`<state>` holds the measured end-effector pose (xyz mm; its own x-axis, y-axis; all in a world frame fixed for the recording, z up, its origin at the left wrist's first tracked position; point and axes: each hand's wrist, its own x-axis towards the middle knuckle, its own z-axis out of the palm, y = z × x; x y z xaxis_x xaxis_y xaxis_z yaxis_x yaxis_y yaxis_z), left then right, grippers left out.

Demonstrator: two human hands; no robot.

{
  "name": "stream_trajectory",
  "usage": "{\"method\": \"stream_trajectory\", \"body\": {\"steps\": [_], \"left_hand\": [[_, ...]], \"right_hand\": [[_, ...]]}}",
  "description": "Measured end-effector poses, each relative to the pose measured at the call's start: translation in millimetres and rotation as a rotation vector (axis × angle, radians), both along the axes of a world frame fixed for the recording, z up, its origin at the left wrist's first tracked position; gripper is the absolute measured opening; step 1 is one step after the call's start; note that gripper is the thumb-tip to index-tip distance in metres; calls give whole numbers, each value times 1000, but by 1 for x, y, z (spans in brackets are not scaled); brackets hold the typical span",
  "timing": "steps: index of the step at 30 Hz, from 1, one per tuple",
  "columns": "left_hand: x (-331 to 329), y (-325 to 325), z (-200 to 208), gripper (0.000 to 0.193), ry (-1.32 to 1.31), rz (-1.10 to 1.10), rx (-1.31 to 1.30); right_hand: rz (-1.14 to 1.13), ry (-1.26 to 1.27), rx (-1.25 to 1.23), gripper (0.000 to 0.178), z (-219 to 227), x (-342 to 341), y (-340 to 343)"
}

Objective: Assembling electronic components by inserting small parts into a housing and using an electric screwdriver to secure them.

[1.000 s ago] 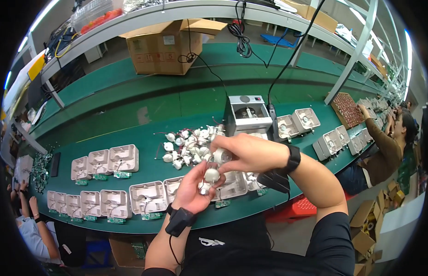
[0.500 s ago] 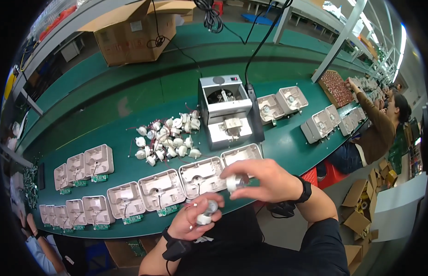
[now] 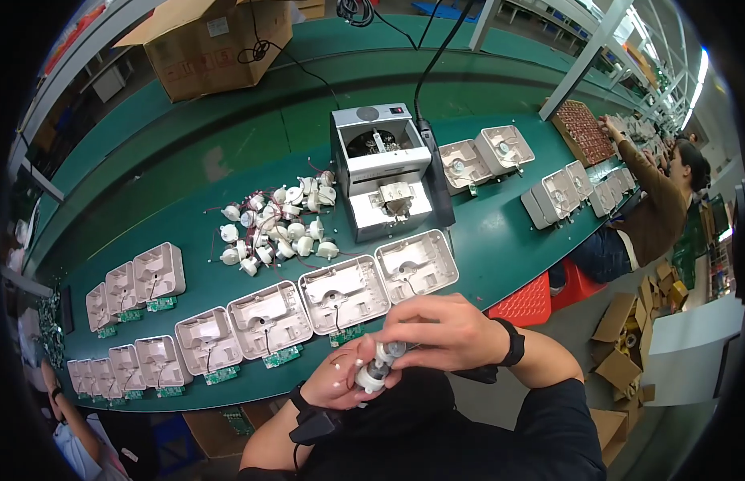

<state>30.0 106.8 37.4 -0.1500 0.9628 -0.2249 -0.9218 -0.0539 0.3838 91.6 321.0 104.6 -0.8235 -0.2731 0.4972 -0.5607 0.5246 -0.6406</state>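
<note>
Close to my body, in front of the table's near edge, my two hands meet. My left hand is closed round a small white round part with a clear grey section. The closed fingers of my right hand pinch a similar white part with a clear end, right up against the first one; I cannot tell whether they are joined. Just beyond my hands lies a row of open pale plastic housings, several with a green circuit board at the near side.
A pile of white round parts with thin wires lies left of a grey box-shaped machine. More pale housings stand at right. A cardboard box is at the back; a co-worker sits at the far right.
My right hand has moved left and down, bringing its white part against the one in my left hand. The view has shifted slightly.
</note>
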Motion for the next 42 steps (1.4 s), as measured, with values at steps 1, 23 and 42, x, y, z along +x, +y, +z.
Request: {"method": "stream_trajectory", "body": {"steps": [1,23,42], "left_hand": [[-1,-1,-4,50,-20,-38,30],[19,-19,2,40,39,12,-302],[-8,-26,14,65,189,103,-142]], "right_hand": [[-3,-2,3,37,-1,2,0],[-401,-169,511,27,-52,-21,49],[-49,-262,135,36,1,-12,-17]]}}
